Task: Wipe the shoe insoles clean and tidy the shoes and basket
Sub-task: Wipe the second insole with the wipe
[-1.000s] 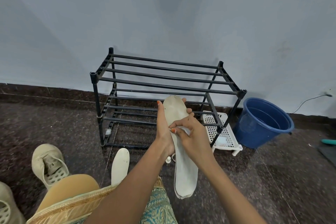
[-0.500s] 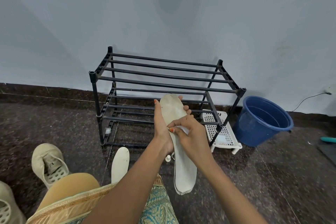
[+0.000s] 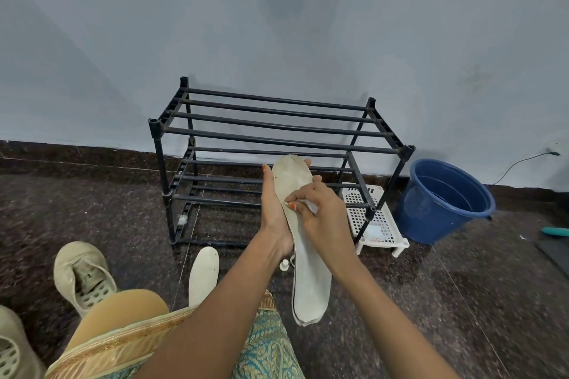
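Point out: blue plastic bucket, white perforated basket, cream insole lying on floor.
Blue plastic bucket (image 3: 418, 218): head view, outer wall.
White perforated basket (image 3: 380, 218): head view, perforated top.
Cream insole lying on floor (image 3: 203, 274): head view, mid-surface.

No readable text, label, brand, number or sign anywhere in view. Insole (image 3: 303, 234) face blank, only dark specks. Shoe (image 3: 82, 277) tongue carries small tag, print too small to read. White basket (image 3: 377, 221) holds small light card or packet, marks illegible. Blue bucket (image 3: 443, 200) plain.
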`<state>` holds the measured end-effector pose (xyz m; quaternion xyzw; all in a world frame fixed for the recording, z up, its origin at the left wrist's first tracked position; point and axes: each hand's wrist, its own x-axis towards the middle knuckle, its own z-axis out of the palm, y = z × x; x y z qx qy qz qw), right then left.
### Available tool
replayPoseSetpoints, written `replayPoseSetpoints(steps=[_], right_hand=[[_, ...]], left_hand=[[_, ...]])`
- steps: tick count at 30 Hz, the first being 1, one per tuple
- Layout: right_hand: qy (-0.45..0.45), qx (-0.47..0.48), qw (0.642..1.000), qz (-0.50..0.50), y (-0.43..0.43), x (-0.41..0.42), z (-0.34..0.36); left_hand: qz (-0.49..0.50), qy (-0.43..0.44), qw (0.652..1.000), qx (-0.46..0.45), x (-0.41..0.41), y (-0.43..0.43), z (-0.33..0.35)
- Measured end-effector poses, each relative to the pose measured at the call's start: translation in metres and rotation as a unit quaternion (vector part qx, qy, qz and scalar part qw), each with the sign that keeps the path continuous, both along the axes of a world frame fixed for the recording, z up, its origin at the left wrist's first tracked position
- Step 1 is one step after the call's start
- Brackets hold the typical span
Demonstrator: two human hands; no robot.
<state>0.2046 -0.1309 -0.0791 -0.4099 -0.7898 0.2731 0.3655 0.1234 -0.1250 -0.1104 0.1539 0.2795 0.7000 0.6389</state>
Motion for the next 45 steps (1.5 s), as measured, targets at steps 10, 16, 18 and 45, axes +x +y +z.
replayPoseSetpoints(steps=[10, 16, 18, 45], right_hand=[[0.008, 0.001, 1.0, 0.02, -0.008, 0.008, -0.002], [-0.021, 0.045, 0.999, -0.024, 0.009, 0.012, 0.0], [-0.028, 0.056, 0.998, -0.032, 0.012, 0.014, -0.002], [0.027, -0.03, 0.999, 0.009, -0.014, 0.003, -0.003]], left_hand=[[-0.01, -0.027, 0.999, 0.018, 0.002, -0.002, 0.006], [-0.028, -0.005, 1.0, 0.007, 0.001, -0.004, 0.006], [-0.028, -0.005, 1.0, 0.011, 0.002, -0.004, 0.006], [0.023, -0.022, 0.999, 0.026, 0.003, -0.003, 0.005]])
